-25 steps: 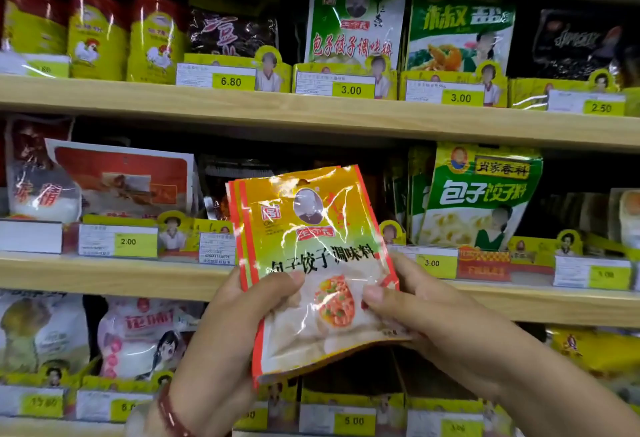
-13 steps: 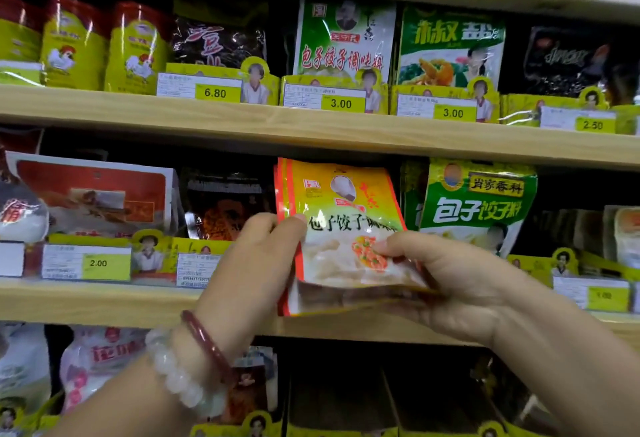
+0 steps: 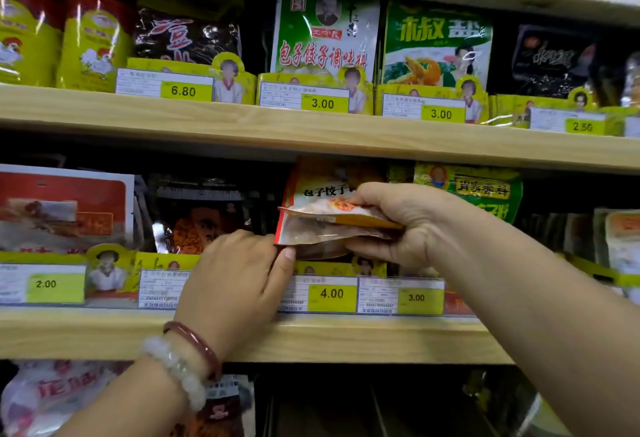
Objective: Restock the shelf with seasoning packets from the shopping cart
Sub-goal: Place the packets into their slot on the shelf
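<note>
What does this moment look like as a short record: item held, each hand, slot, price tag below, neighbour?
item: orange seasoning packets
right hand: grips the packets' right side
left hand: thumb at the lower left corner
slot: middle shelf
price tag: 4.00
neighbour: green packet, to the right

This was a shop, a grocery aisle. The middle wooden shelf (image 3: 311,336) carried a row of yellow price tags (image 3: 331,293) along its front edge, with printed prices and barcodes. Above it, another shelf (image 3: 311,132) held upright green seasoning packets (image 3: 323,31) and yellow tins (image 3: 93,42), each behind its own price label.
</note>
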